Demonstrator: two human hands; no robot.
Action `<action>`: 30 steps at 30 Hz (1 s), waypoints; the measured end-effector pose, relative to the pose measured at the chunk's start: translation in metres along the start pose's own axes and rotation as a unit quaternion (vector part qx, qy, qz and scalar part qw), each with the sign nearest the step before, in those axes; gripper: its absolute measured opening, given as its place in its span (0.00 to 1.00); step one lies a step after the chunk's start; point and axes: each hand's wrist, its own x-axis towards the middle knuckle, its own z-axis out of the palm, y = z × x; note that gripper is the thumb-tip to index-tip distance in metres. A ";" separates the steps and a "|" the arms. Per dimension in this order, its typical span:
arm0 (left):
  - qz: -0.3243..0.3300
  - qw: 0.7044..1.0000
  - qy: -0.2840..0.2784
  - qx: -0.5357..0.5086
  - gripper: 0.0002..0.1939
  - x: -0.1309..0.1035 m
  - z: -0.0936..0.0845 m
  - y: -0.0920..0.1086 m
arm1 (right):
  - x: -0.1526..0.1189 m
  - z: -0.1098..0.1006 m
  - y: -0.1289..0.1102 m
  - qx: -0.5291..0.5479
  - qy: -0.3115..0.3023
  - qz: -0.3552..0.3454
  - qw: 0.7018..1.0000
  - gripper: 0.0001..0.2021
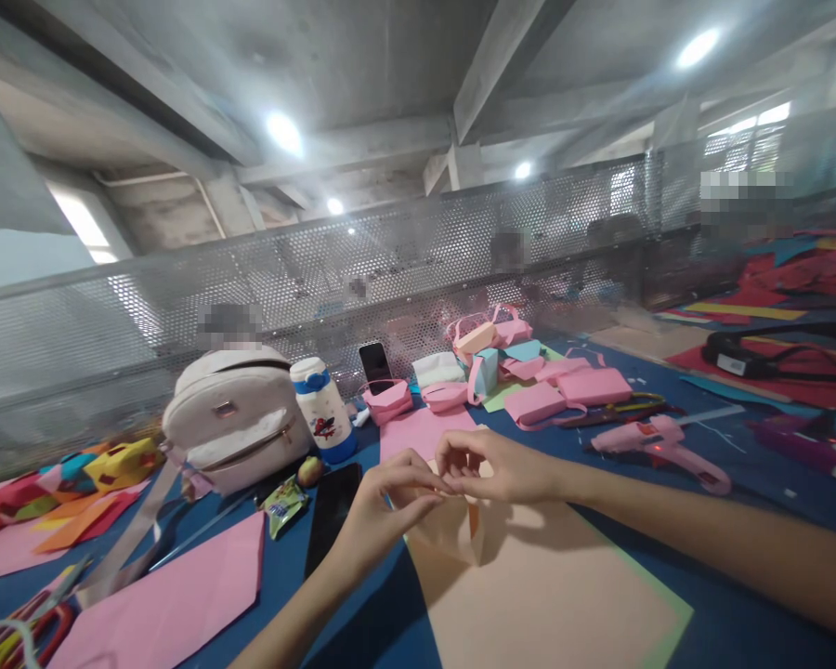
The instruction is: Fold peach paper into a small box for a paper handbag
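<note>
My left hand point(394, 506) and my right hand point(491, 466) meet over a peach sheet point(550, 595) with a green edge beneath it. Both have their fingertips pinched together at the top of a small folded peach paper piece point(452, 528), which shows an orange inner side. My fingers hide its upper part. Beyond my hands lies a pink sheet point(424, 429). A pink glue gun point(659, 446) rests on its side to the right of my right hand, and a black phone point(331, 506) lies left of my left hand.
A white backpack point(233, 418) and a bottle point(324, 409) stand at the left back. Small pink paper bags point(536, 402) sit beyond my hands. Scissors point(48, 613) and a pink sheet point(181, 595) lie at the left front. A perforated metal screen point(418, 279) borders the blue table.
</note>
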 end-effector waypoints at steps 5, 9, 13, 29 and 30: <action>0.012 1.000 0.013 0.009 0.08 0.000 0.001 0.000 | 0.000 0.005 -0.001 -0.010 0.020 0.003 1.000 0.06; 0.014 1.000 0.012 0.018 0.06 -0.001 0.000 -0.003 | -0.002 0.000 0.000 -0.048 0.030 0.042 0.998 0.08; 0.018 1.000 0.012 0.010 0.05 -0.001 0.000 -0.004 | -0.003 -0.005 0.002 -0.066 -0.049 0.071 0.994 0.18; 0.018 1.000 -0.002 -0.005 0.05 0.000 -0.002 -0.003 | -0.002 -0.002 0.006 -0.003 -0.077 0.033 0.997 0.15; 0.012 1.000 -0.002 0.002 0.05 0.000 -0.002 -0.003 | -0.001 -0.001 0.008 0.002 -0.074 0.030 0.997 0.15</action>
